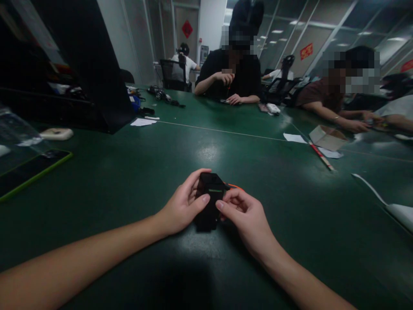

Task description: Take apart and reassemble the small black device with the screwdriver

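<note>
A: Location of black device (210, 202)?
B: On table (129, 181), between the hands; left hand (180, 209) and right hand (247, 217) both gripped its sides.
A: Nearby?
B: Green-cased phone (32, 172) well left; cardboard box (327, 137) far right.

My feed's pretty dim. White ceiling strip lights (277, 31) leave a soft glare patch on the dark green matte tabletop (208, 151); edges bow, far background smears.
</note>
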Available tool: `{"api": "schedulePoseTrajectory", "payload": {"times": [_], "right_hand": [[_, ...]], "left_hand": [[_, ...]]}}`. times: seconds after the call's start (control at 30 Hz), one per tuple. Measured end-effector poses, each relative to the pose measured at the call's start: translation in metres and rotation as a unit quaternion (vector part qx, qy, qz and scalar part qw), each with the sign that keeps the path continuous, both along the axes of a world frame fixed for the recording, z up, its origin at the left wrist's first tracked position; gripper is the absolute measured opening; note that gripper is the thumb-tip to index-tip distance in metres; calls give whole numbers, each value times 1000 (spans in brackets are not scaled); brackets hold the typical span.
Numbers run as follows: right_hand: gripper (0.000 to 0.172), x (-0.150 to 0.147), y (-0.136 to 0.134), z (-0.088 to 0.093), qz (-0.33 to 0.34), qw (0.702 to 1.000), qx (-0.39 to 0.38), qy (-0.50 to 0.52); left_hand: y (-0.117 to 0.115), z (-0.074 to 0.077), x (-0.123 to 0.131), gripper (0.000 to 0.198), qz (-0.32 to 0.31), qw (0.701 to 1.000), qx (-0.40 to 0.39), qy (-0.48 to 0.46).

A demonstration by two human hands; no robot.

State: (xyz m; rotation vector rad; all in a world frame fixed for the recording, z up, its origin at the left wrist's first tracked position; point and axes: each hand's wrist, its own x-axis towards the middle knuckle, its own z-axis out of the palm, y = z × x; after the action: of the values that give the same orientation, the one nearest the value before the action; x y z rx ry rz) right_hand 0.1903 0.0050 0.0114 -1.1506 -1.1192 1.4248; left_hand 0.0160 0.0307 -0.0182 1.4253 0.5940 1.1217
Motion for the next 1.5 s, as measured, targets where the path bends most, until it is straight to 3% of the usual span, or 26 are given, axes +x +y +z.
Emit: {"api": "schedulePoseTrajectory", "payload": {"times": [0.4, 0.63, 0.77, 0.93, 1.07, 1.13, 1.3, 1.5], "right_hand": [[33, 3, 2, 1, 20, 1000, -15, 4], [33, 2, 2, -1, 8, 998, -2, -65], [31, -1, 0, -10, 12, 995, 39, -96], [25, -2, -2, -18, 75, 983, 77, -149], [26, -3, -1, -15, 49, 970, 125, -205], [27, -4, -2, -12, 48, 972, 107, -202], [32, -6, -1, -11, 71, 995, -8, -74], [37, -6, 6, -18, 45, 997, -26, -50]], "left_hand": [[0, -1, 0, 45, 3, 1000, -15, 10], [-1, 3, 1, 44, 18, 1000, -23, 7], [2, 3, 4, 43, 41, 998, -39, -17], [6, 0, 6, 44, 45, 990, -95, -92], [4, 0, 5, 48, 92, 993, -53, -50], [2, 1, 5, 53, 127, 992, -24, -15], [0, 4, 6, 69, 160, 987, -17, -5], [3, 6, 7, 59, 158, 986, -41, -35]]}}
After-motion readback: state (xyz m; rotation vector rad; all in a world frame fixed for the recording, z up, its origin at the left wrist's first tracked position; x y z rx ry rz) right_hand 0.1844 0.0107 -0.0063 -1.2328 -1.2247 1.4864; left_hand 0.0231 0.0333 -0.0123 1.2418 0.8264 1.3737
